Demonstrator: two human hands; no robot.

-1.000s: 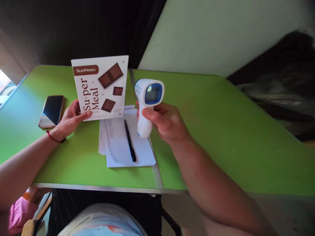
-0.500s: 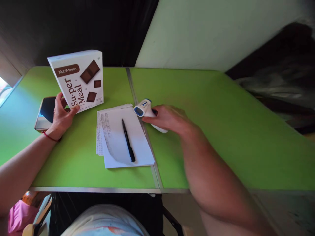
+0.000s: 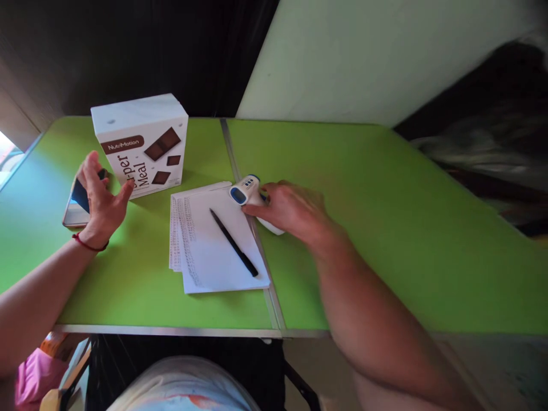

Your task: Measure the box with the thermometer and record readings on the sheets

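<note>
On the green surface (image 3: 342, 171), the right hand (image 3: 291, 208) grips the white thermometer (image 3: 248, 194) lying just beside the paper sheets (image 3: 209, 251), while the left hand (image 3: 100, 202) hovers open beside the upright box (image 3: 141, 142).

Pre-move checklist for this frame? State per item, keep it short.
1. Box upright on the green table: ok.
2. Left hand off the box, fingers spread: ok.
3. Thermometer lying on the table under the right hand: ok.
4. Right hand's grip closed on the thermometer: cannot tell.
5. Pen lying on the paper stack: ok.
6. Phone unobstructed: not ok, left hand partly covers it.
</note>
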